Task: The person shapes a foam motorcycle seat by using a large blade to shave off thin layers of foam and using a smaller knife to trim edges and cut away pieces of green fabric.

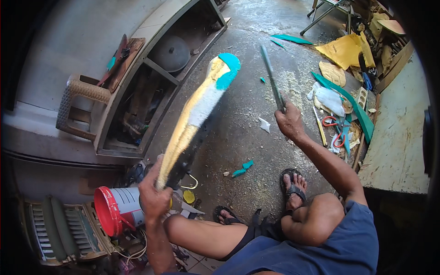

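Observation:
In front of me my left hand (pixel 154 195) grips the lower end of a long padded piece (pixel 185 123), tilted up, with yellow and white foam, a teal patch (pixel 229 68) at its far end and a dark underside. My right hand (pixel 289 120) is closed round the lower end of a long, narrow metal blade-like tool (pixel 269 73), raised to the right of the padded piece and apart from it. Shavings and small teal scraps (pixel 243 169) lie on the floor below.
A metal-framed cabinet (pixel 153 75) and woven stool (pixel 82 94) stand left, a red-rimmed bucket (pixel 103 208) lower left. Right lie yellow foam (pixel 339 50), teal strips (pixel 364 117), red-handled scissors (pixel 339 140) and a pale board (pixel 394 151). A folding chair (pixel 330 7) stands at the back.

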`<state>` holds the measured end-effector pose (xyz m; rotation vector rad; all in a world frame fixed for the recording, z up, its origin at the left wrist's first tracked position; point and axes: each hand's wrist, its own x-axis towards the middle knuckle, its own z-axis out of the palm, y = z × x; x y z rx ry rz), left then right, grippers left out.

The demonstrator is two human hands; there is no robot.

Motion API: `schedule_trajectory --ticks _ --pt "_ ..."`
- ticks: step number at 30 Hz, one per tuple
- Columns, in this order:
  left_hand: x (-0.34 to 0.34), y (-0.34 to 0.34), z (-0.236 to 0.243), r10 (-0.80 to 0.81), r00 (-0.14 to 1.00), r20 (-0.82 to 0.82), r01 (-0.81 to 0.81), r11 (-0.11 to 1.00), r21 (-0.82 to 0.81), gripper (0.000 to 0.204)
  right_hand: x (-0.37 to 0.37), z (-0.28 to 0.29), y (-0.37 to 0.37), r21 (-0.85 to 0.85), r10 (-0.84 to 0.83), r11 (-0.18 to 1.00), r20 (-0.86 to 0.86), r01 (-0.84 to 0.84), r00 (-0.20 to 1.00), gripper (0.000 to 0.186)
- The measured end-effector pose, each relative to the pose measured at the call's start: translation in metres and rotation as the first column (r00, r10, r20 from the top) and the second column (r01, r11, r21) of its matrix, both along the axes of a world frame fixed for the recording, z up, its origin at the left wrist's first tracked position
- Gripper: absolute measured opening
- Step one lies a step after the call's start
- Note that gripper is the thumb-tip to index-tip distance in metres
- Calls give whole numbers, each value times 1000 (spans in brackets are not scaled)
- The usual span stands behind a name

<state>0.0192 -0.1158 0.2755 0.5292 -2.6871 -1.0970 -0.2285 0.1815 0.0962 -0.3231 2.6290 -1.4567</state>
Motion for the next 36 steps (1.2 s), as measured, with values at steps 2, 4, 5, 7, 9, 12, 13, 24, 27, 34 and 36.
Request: schedule_trajectory --ticks 2,4,5,7,9,12,13,24,27,34,36 --pt "-17 -23 34 39 999 13 -39 997 68 84 18 -51 1 -20 -55 998 214 61 975 45" --pt "-42 -32 60 8 1000 9 -9 998 58 88 99 -120 -1 56 220 975 -87 -216 972 33" --pt "-50 -30 73 13 1000 16 -15 997 78 90 130 -105 -11 -147 497 865 117 -480 860 27" --pt "-75 -19 75 22 998 54 -26 996 83 92 182 -146 -27 -81 839 512 260 -855 478 20" --pt "-93 -9 71 -3 998 59 -7 988 157 92 175 -195 -33 38 869 445 224 -895 442 19" --pt "-92 -3 78 1 996 87 4 998 -59 91 96 -196 -38 85 757 638 112 -765 643 20" --pt "-98 6 76 -28 992 124 44 990 -132 89 36 -210 -22 133 658 735 96 -665 747 21" --pt "-82 76 -85 -540 406 737 679 718 152 69 -156 -106 136 -169 -358 915 82 367 930 45" --pt "-128 81 -86 -327 863 385 363 931 -23 56 -71 -109 149 -189 -383 898 111 398 917 44" --pt "-102 -2 -264 471 797 379 -410 882 -233 69 38 -140 102 -60 -339 931 231 361 912 41" --pt "-85 35 -298 419 730 540 -683 478 553 94 34 -141 97 5 -274 955 394 296 877 40"
